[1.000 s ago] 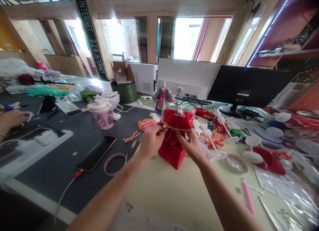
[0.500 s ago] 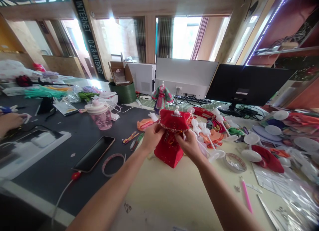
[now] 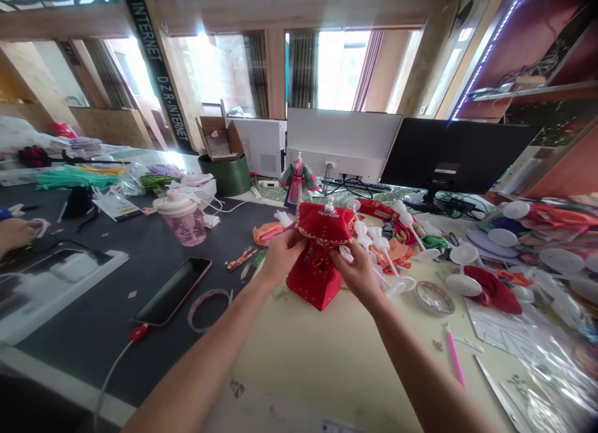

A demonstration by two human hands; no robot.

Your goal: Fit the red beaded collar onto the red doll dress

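The grip of the left hand (image 3: 283,253) is pinching a small red dress (image 3: 317,280) by its beaded collar, while the grip of the right hand (image 3: 355,268) is holding the other side, its thumb pressing on the front. The dress is standing upright between both hands on the pale part of the tabletop (image 3: 299,358), a white knob (image 3: 329,204) poking out of its top. Just behind it, a green-and-pink doll dress (image 3: 299,180) is standing on its own. To the right, a roll of tape (image 3: 434,298) and a pink pen (image 3: 455,355) are lying on the tabletop; to the left, a phone (image 3: 174,291) is lying near a clear pink cup (image 3: 184,220). Another person's hand (image 3: 16,235) is showing at the far left edge.
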